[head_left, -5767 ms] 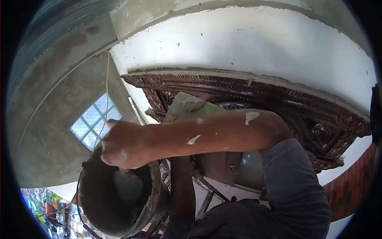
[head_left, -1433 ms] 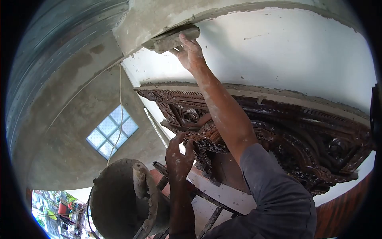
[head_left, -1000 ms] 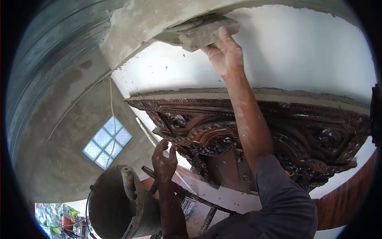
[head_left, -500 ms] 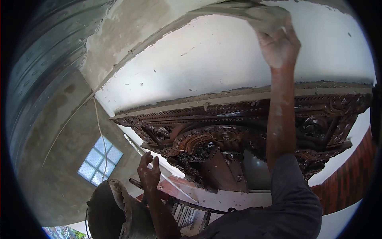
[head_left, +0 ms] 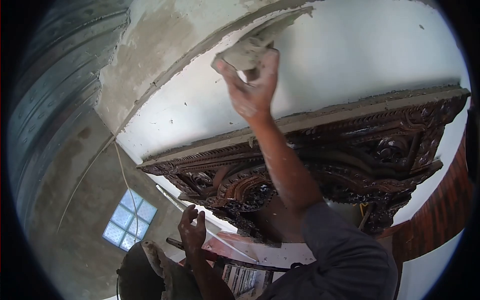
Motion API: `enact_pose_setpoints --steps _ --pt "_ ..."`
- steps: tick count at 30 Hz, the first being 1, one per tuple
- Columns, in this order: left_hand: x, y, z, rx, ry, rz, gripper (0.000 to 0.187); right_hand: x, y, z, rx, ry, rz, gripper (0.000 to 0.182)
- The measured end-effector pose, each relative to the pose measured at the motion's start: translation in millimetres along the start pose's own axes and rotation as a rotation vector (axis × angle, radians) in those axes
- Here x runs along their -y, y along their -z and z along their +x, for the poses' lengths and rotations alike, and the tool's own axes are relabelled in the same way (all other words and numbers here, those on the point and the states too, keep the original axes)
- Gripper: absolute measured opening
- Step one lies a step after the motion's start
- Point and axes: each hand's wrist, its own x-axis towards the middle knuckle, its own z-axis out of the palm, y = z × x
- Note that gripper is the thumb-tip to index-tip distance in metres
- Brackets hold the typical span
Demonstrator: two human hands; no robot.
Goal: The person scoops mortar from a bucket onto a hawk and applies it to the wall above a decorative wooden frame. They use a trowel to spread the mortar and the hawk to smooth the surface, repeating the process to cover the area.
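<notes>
My right hand [head_left: 255, 90] is raised against the white wall [head_left: 350, 55], its fingers wrapped round a trowel [head_left: 245, 55] smeared with grey mortar. A wet grey streak [head_left: 287, 22] runs on the wall from the trowel up to the right. Lower down, my left hand [head_left: 192, 230] is held with fingers bent and apart, and nothing shows in it. It is just above and beside a mortar-crusted bucket [head_left: 145, 275].
Below the white wall stands a dark carved wooden frame [head_left: 300, 155] with a mortar-covered top ledge. A glass-block window [head_left: 130, 220], a hanging cable [head_left: 125, 175] and a white pipe [head_left: 225, 240] are at the left. Corrugated metal [head_left: 55, 90] curves overhead.
My right hand and the trowel have swept left and down along the wall's upper edge, leaving mortar behind. The view has tilted a little. My left hand stays near the bucket.
</notes>
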Motion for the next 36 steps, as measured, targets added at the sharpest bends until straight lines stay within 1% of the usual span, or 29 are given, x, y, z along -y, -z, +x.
enact_pose_setpoints --steps 2,5,7,9,10,12,14,17,18,19,21,24,27,29,31,33,35,36 --pt "-1 0 -1 0.007 0.001 -0.01 0.037 -14 -29 2 -0.055 0.078 -0.057 0.049" --pt "-4 1 -1 0.003 -0.024 -0.015 0.037 -16 -67 -12 -0.12 0.033 -0.219 0.046" --pt "-4 1 2 -0.002 -0.014 -0.005 0.038 -32 -87 -29 -0.099 -0.001 -0.03 0.045" --pt "-2 -1 4 -0.003 0.001 -0.005 0.038 -54 -102 -64 0.021 -0.144 0.063 0.044" --pt "-1 1 2 0.002 0.002 0.014 0.038 -51 -108 -77 0.054 -0.113 0.081 0.045" --pt "-2 1 4 0.008 -0.012 0.044 0.037 -57 -114 -107 0.154 -0.237 0.166 0.051" --pt "2 1 4 0.0 -0.021 0.057 0.037 -47 -113 -124 0.151 -0.403 0.382 0.085" --pt "5 -1 4 -0.009 -0.029 0.034 0.036 -47 -92 -112 0.022 -0.518 0.71 0.066" --pt "5 -1 4 -0.009 -0.034 0.023 0.036 -46 -80 -96 0.049 -0.611 0.652 0.053" --pt "6 0 3 -0.016 -0.029 0.027 0.036 -53 -75 -84 -0.001 -0.754 0.788 0.054" --pt "4 -2 3 -0.016 -0.034 0.029 0.035 -46 -60 -52 -0.007 -0.826 0.945 0.055" --pt "9 -1 3 0.014 -0.026 0.047 0.035 -29 -34 -14 0.009 -0.715 1.009 0.051" --pt "4 0 2 0.013 -0.035 0.056 0.034 -3 15 29 -0.027 -0.69 0.936 0.046" --pt "2 0 2 0.031 -0.02 0.059 0.034 24 52 64 -0.009 -0.62 0.83 0.041" --pt "3 0 0 0.035 -0.02 0.058 0.034 60 79 95 -0.105 -0.581 0.729 0.042" --pt "2 -1 2 0.05 0.008 0.002 0.035 66 119 119 -0.073 -0.47 0.657 0.046" --pt "3 0 6 0.031 0.023 -0.042 0.036 61 176 148 0.256 -0.426 1.045 0.047" --pt "-3 4 8 0.017 0.003 -0.021 0.036 81 172 146 0.188 -0.303 0.752 0.048"
